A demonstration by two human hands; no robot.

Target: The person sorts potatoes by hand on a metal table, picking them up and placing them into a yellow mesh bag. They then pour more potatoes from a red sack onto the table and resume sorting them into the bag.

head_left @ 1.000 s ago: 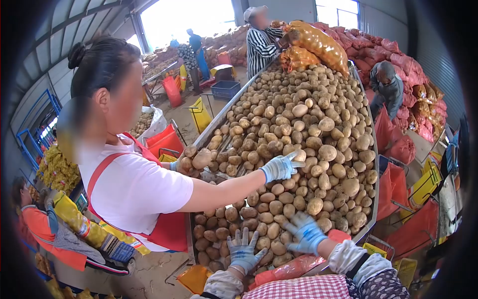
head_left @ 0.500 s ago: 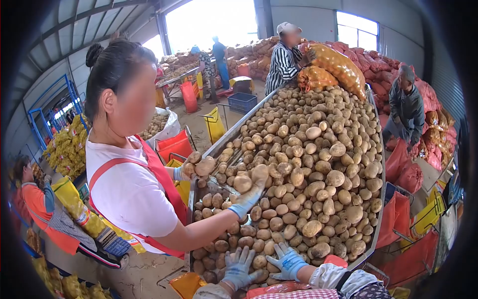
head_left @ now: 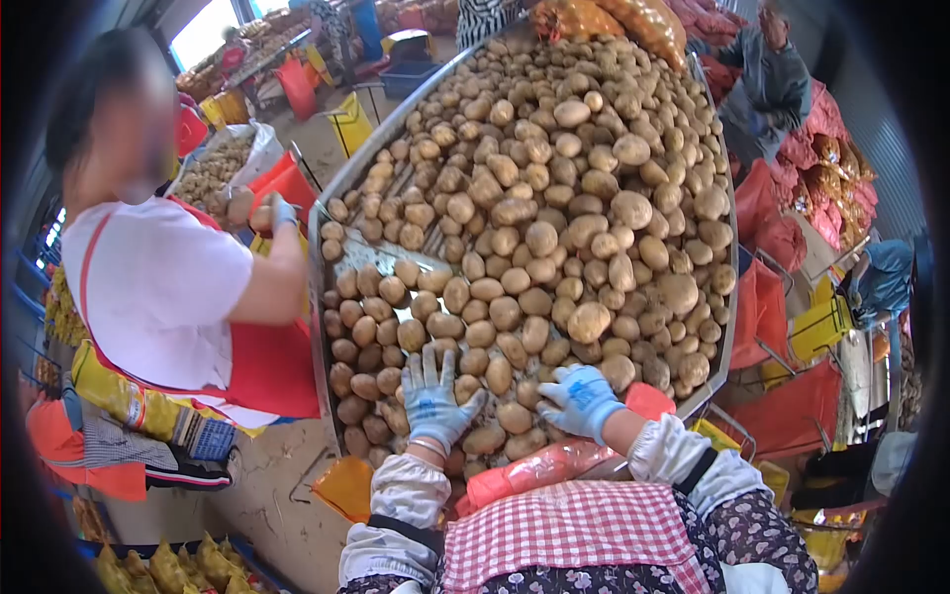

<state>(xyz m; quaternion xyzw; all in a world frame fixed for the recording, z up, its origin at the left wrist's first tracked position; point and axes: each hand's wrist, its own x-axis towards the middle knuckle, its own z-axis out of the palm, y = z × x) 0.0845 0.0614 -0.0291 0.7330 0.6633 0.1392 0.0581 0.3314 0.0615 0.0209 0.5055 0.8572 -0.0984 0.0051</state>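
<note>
A heap of brown potatoes (head_left: 594, 238) covers a metal-rimmed sorting table (head_left: 319, 287). My left hand (head_left: 435, 401), in a blue-and-white glove, rests on the potatoes at the near side with its fingers spread. To its right, my right hand (head_left: 579, 401), gloved alike, lies over potatoes, fingers apart and slightly bent. Neither hand grips a potato that I can see. Close in front of me, a rolled red plastic bag (head_left: 539, 470) lies along the table's near edge, below both hands.
A co-worker in a red apron (head_left: 272, 361) stands at the left, holding potatoes beside the table. Red bag holders (head_left: 787, 406) line the right side. A full orange net bag (head_left: 633, 25) lies at the far end. Another person (head_left: 767, 79) stands beyond the right rim.
My view has tipped down and shifted. The co-worker at the left has drawn the potatoes from above the heap to the table's left side. My hands stay spread on the near potatoes.
</note>
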